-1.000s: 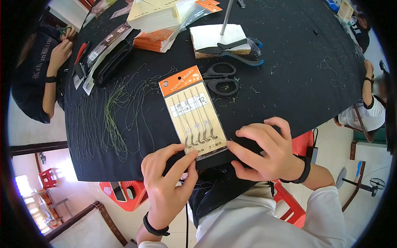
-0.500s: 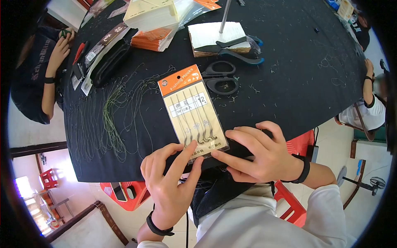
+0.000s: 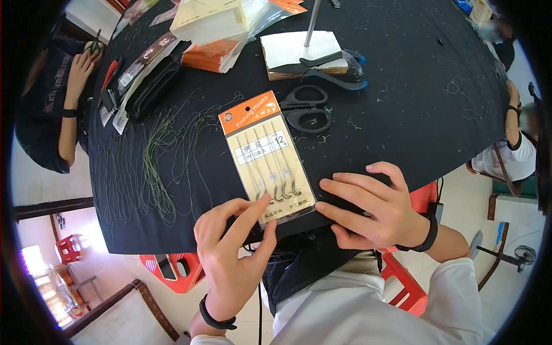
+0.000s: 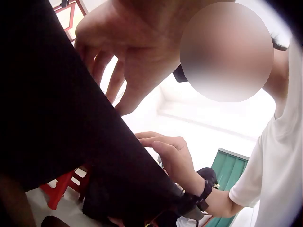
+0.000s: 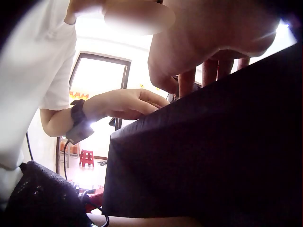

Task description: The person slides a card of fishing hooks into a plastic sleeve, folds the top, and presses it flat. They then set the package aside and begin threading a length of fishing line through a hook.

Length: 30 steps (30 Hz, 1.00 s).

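Observation:
In the head view, a fishing hook packet (image 3: 270, 158) with an orange header and several dark hooks inside lies on the black tablecloth, slightly tilted. My left hand (image 3: 233, 241) is at its lower left corner, the index fingertip on the packet's face and the thumb by the bottom edge. At the lower right corner, my right hand (image 3: 374, 210) has one fingertip right at the edge, its other fingers spread over the cloth. Both wrist views show the hands low over the table; the packet is hidden there.
Black-handled scissors (image 3: 309, 109) lie just beyond the packet. Behind them, blue-black pliers (image 3: 328, 75) rest by a white paper stack (image 3: 305, 49). Green line (image 3: 155, 155) spreads at left, below a black case (image 3: 152, 89). Orange-topped packets (image 3: 210, 57) are piled at back.
The left index and thumb slid right along the packet's bottom, then back left. The right hand moved in at the lower corner, then back out to the edge. The packet barely shifted.

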Each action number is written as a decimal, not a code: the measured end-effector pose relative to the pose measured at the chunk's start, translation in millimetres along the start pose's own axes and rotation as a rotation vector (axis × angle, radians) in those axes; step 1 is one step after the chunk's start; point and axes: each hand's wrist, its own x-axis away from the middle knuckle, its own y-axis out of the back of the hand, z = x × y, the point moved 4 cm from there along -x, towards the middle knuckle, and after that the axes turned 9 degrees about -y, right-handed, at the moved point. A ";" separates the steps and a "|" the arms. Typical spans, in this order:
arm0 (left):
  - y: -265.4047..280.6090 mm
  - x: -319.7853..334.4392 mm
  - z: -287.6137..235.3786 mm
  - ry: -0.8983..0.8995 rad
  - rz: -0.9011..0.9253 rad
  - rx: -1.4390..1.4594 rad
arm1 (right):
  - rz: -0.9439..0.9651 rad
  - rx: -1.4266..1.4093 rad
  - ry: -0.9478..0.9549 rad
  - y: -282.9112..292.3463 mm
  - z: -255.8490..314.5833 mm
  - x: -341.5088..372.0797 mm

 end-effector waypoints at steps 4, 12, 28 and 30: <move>2.4 1.8 1.8 -0.004 0.008 0.027 | -0.006 -0.013 -0.005 1.1 1.1 -0.8; 5.9 5.9 6.1 -0.024 0.026 0.089 | -0.010 -0.065 -0.049 0.0 0.2 -1.4; 34.5 -6.1 12.5 0.008 -0.104 0.272 | -0.152 0.002 0.249 0.6 14.9 0.1; 39.5 -8.0 8.8 0.000 -0.128 0.246 | -0.169 0.005 0.265 5.9 15.2 2.7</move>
